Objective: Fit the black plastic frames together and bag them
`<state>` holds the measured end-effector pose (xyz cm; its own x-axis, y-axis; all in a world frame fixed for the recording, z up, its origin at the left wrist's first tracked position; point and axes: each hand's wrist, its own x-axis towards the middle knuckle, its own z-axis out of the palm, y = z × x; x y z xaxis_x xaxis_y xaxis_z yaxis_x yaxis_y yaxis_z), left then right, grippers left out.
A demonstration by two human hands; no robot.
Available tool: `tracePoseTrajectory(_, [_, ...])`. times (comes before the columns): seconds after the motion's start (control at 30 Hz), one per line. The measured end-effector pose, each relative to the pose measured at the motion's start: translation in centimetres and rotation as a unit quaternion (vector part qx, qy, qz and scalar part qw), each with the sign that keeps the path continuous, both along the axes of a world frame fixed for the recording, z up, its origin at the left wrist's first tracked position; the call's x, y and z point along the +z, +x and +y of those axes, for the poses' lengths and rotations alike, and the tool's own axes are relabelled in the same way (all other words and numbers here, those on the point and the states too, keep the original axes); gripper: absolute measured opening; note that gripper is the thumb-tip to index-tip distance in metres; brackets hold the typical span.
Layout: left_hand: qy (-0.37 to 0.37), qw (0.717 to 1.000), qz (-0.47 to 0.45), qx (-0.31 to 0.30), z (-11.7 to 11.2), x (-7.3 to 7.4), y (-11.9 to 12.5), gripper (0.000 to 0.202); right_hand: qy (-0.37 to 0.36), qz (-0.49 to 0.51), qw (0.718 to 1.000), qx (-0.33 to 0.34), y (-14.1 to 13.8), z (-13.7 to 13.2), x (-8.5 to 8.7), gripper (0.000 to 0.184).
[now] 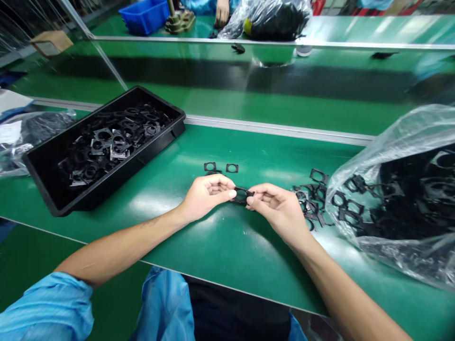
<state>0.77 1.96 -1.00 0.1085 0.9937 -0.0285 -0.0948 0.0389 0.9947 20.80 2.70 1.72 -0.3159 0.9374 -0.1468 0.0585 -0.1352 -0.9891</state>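
Between my two hands is a small black plastic frame [242, 189] with a round opening. My left hand [209, 194] pinches its left end between thumb and fingers. My right hand [275, 206] pinches the right end the same way. The fingers partly cover the frame, so I cannot tell if it is one part or two. Just beyond my left hand, two similar frames lie on the green table, one being a flat square frame [232, 168]; more dark parts there are partly hidden by the hand. A loose pile of black frames [313, 194] lies right of my right hand.
At the right, a clear plastic bag [350, 166] lies open, full of black frames. A black bin [167, 128] holding many such parts stands at the left, beside another plastic bag [42, 125]. A metal rail [277, 129] runs behind. Across it, another person's hand [222, 12] is near a blue crate [145, 18].
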Motion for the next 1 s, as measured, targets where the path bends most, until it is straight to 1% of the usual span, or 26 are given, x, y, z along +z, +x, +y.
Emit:
tracePoseTrajectory(0.2, [0.028, 1.000, 0.000, 0.001, 0.0, 0.1, -0.1, 0.029, -0.020, 0.023, 1.000, 0.005, 0.0, -0.1, 0.2, 0.028])
tracePoseTrajectory(0.3, [0.013, 1.000, -0.009, -0.009, 0.0, 0.1, 0.0, 0.030, -0.020, 0.031, 0.999, 0.001, 0.0, -0.1, 0.0, 0.026])
tracePoseTrajectory(0.47, [-0.006, 0.999, -0.017, -0.032, 0.0, 0.2, 0.0, 0.029, 0.055, 0.002, 0.998, -0.023, 0.2, 0.0, 0.0, 0.018])
tracePoseTrajectory(0.53, [-0.011, 0.999, -0.017, -0.038, 0.0, 0.2, 0.0, 0.028, 0.072, -0.006, 0.997, -0.024, 0.2, 0.1, 0.0, 0.018])
tracePoseTrajectory(0.6, [-0.014, 0.999, -0.014, -0.039, 0.0, 0.2, 0.1, 0.029, 0.065, 0.000, 0.998, -0.026, 0.2, 0.2, -0.2, 0.020])
tracePoseTrajectory(0.67, [-0.013, 0.999, -0.010, -0.033, 0.0, 0.1, 0.1, 0.031, 0.040, 0.007, 0.999, -0.024, 0.1, 0.2, -0.6, 0.027])
tracePoseTrajectory(0.77, [-0.002, 1.000, -0.007, -0.015, -0.1, -0.1, 0.3, 0.034, 0.025, -0.001, 1.000, 0.005, -0.1, 0.1, -1.0, 0.037])
tracePoseTrajectory(0.8, [0.001, 1.000, -0.005, -0.010, -0.1, -0.1, 0.3, 0.034, 0.036, -0.006, 0.999, 0.018, -0.1, 0.0, -1.1, 0.036])
tracePoseTrajectory(0.87, [0.007, 1.000, 0.008, -0.003, -0.2, -0.1, 0.3, 0.033, 0.081, -0.022, 0.996, 0.031, -0.1, -0.3, -1.1, 0.030])
tracePoseTrajectory(0.93, [0.021, 0.999, 0.036, 0.002, -0.2, 0.0, 0.3, 0.030, 0.142, -0.057, 0.988, 0.021, 0.0, -0.5, -0.8, 0.021])
tracePoseTrajectory(1.0, [0.051, 0.996, 0.067, 0.003, -0.3, 0.1, 0.3, 0.026, 0.194, -0.101, 0.976, 0.007, 0.1, -0.7, -0.5, 0.016])
